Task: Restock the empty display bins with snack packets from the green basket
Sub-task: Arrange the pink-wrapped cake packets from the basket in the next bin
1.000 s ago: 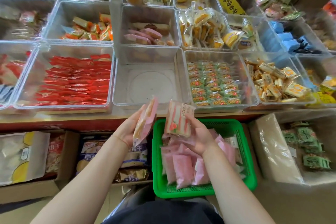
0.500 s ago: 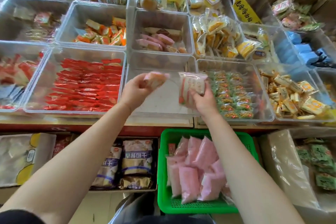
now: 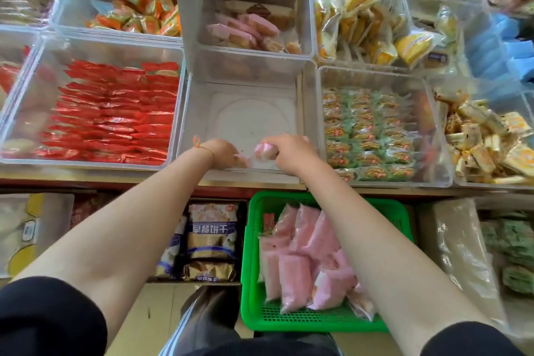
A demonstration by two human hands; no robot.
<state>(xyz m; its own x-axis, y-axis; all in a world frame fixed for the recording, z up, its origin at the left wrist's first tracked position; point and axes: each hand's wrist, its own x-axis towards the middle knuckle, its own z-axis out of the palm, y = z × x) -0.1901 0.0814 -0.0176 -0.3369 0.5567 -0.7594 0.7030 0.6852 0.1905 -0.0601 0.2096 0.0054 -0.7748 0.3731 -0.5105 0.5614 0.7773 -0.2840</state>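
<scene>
Both hands [image 3: 254,153] lower, into empty bin [image 3: 248,113].

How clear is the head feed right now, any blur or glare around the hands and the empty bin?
Head view: motion blur smears the left hand, right hand and their pink packets; soft glare on the empty bin walls; wide-angle bowing at the edges; green basket stays fairly sharp.

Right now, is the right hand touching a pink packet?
Touching: the head view shows the right hand pinching a pink packet over the empty bin.

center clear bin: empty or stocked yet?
Nearly empty: clear bin floor is bare; only the pink packets in both hands sit at its front.
</scene>
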